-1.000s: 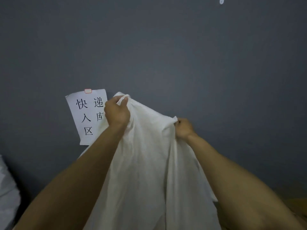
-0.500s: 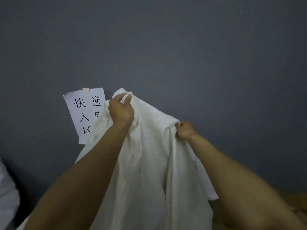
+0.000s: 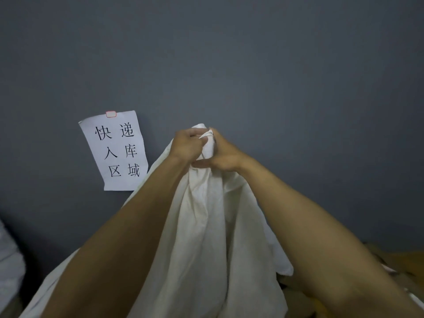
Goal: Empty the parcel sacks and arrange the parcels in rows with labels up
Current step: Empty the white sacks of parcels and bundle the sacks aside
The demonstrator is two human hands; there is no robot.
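Observation:
A white cloth sack (image 3: pixel 202 237) hangs in front of me, held up high by its top edge. My left hand (image 3: pixel 185 145) grips the bunched top of the cloth. My right hand (image 3: pixel 223 156) grips the same bunch right beside it, and the two hands touch. The sack falls slack between my forearms and hides what lies under it. Brown cardboard parcels (image 3: pixel 390 265) show at the lower right, partly behind my right arm.
A grey wall (image 3: pixel 252 65) fills the view. A white paper sign (image 3: pixel 117 150) with black characters is stuck on it, left of my hands. Another white sack (image 3: pixel 9 267) shows at the lower left edge.
My hands held the sack's top edge spread apart; now they have come together and bunch the top in one spot. The sign is fully uncovered.

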